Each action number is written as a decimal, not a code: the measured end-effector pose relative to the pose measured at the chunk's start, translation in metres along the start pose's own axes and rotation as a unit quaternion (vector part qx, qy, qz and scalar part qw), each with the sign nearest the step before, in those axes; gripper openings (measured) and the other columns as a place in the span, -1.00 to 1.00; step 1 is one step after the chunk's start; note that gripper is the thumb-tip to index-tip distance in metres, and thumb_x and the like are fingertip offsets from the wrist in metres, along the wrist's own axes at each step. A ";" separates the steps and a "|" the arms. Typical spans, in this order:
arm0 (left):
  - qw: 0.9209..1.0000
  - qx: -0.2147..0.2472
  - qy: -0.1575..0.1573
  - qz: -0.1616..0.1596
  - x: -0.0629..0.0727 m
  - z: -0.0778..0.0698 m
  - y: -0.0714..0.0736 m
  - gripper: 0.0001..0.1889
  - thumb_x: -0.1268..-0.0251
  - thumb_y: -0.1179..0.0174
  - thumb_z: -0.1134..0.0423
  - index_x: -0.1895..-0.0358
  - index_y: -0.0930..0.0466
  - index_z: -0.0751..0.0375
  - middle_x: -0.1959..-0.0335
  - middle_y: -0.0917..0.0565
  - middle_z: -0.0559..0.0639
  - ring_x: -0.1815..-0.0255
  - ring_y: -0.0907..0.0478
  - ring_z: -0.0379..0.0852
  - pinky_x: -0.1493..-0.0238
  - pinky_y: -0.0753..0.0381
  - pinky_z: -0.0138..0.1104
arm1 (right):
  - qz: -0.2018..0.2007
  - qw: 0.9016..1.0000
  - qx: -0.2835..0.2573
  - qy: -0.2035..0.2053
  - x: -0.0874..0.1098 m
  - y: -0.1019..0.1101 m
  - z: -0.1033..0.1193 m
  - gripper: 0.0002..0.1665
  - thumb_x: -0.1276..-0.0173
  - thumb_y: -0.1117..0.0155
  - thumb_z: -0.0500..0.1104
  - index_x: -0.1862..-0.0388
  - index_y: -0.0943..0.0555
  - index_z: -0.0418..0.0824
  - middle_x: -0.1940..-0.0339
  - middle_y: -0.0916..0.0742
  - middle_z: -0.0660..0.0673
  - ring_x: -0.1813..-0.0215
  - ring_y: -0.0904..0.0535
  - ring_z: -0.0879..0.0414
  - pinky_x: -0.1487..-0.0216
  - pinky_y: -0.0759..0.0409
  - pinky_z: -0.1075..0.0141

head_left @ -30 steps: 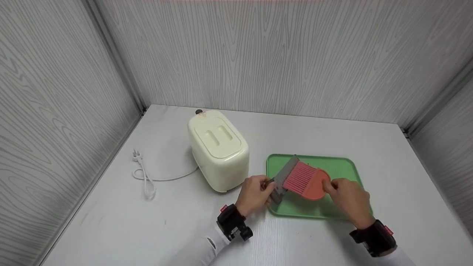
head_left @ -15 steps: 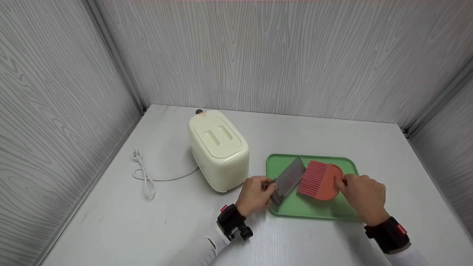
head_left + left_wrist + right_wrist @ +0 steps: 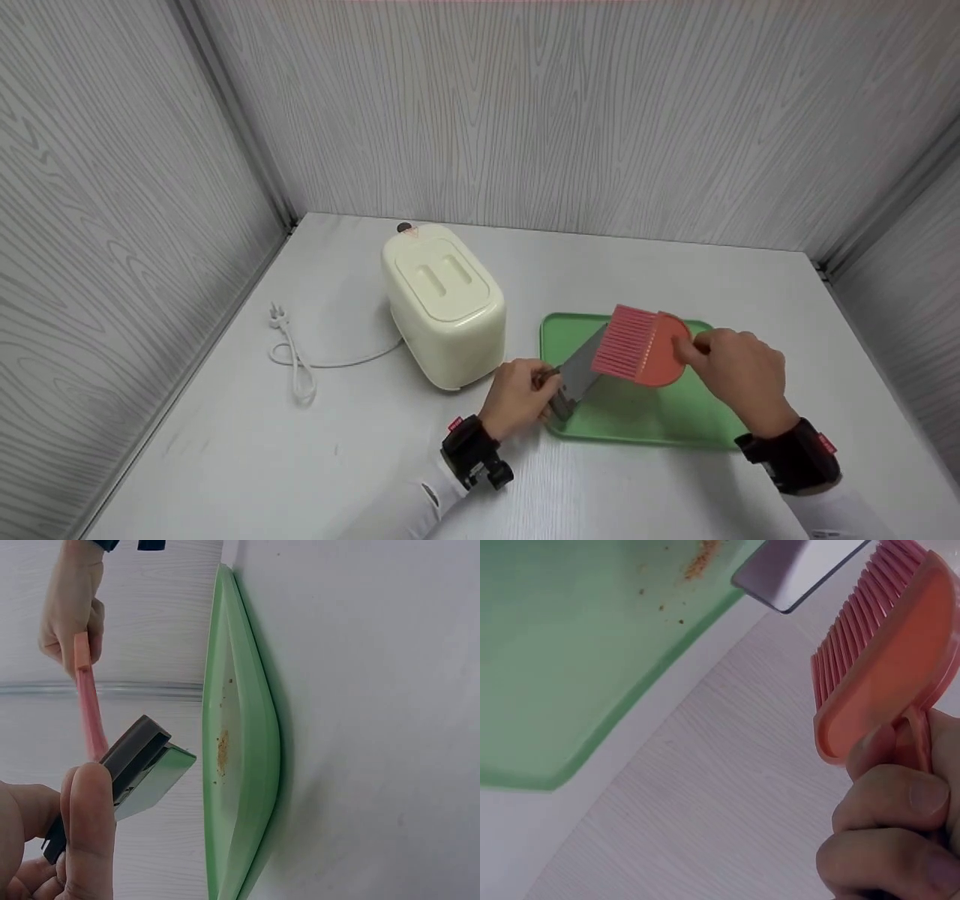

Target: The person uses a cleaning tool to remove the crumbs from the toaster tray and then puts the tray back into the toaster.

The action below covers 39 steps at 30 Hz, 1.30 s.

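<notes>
My left hand (image 3: 517, 396) pinches the dark end of a flat grey metal crumb tray (image 3: 579, 373), which tilts over the left part of a green tray (image 3: 675, 420). In my right hand (image 3: 742, 379) is a small brush with an orange body (image 3: 666, 352) and pink bristles (image 3: 625, 343), gripped by its handle. The bristles point left and overlap the crumb tray's far end in the head view; a gap shows between them in the right wrist view. Brown crumbs (image 3: 223, 752) lie scattered on the green tray. Fingers hide part of the brush handle.
A cream toaster (image 3: 450, 300) with a closed, two-recess top stands left of the green tray. Its white cord (image 3: 352, 365) runs left to a plug (image 3: 278, 319) on the white table. Grey wood-grain panels (image 3: 510, 120) enclose the back and sides.
The brush went from over the crumb tray to the right, off it, then rose and came slightly back toward it. My left hand and the crumb tray have hardly moved.
</notes>
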<state>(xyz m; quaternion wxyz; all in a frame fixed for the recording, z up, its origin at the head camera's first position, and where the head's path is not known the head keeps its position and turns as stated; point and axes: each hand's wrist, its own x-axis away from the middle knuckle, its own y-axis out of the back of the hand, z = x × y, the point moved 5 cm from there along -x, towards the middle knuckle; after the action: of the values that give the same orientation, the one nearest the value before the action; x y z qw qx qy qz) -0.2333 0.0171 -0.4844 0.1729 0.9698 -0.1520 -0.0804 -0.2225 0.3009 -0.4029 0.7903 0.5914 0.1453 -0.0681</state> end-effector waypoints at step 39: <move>1.000 0.010 -0.004 0.001 -0.001 -0.001 0.003 -0.87 -0.45 -0.26 0.33 0.27 -0.74 0.29 0.60 -0.68 -0.09 0.74 -0.51 -0.33 0.68 -0.64 -0.38 | -0.009 0.999 0.031 -0.023 -0.003 -0.018 -0.042 -0.34 -0.49 -0.25 0.02 0.81 -0.22 0.03 0.77 -0.20 0.15 0.63 -0.09 0.20 0.63 0.10 0.33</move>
<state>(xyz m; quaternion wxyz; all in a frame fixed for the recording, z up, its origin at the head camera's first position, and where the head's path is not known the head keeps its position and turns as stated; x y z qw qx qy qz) -0.2344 0.0150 -0.4820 0.1628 0.9709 -0.1550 -0.0826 -0.2366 0.3355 -0.4296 0.7740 0.6125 0.1306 -0.0934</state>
